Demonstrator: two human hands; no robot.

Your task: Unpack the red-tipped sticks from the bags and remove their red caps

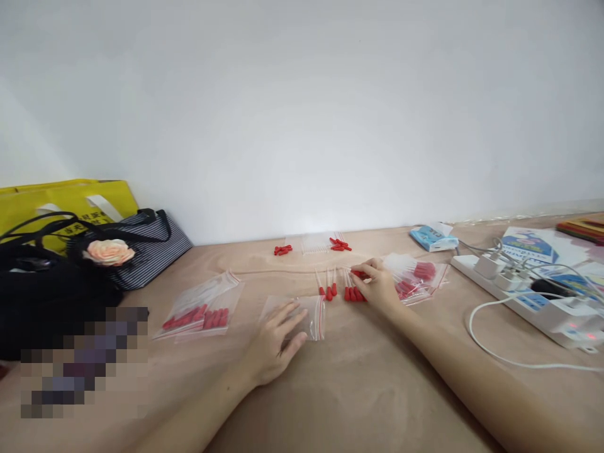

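Note:
My left hand (pixel 278 340) lies with fingers spread on a clear zip bag (pixel 315 318) with a red seal line. In front of it, three droppers (pixel 329 292) with red bulbs and thin clear stems lie side by side. My right hand (pixel 377 284) is closed in a pinch at a row of more red-bulbed droppers (pixel 350 294); a red bulb shows at its fingertips. The fingers partly hide that row. Beside the right hand are zip bags of droppers (pixel 425 270). To the left, further filled zip bags (pixel 214 318) overlap.
Near the wall, red bulbs (pixel 340 244) and clear stems lie in two groups. A blue tissue pack (pixel 433 238) sits at back right. A power strip (pixel 519 299) with chargers and cables takes up the right side. Bags, including a yellow one (pixel 70 195), stand at left.

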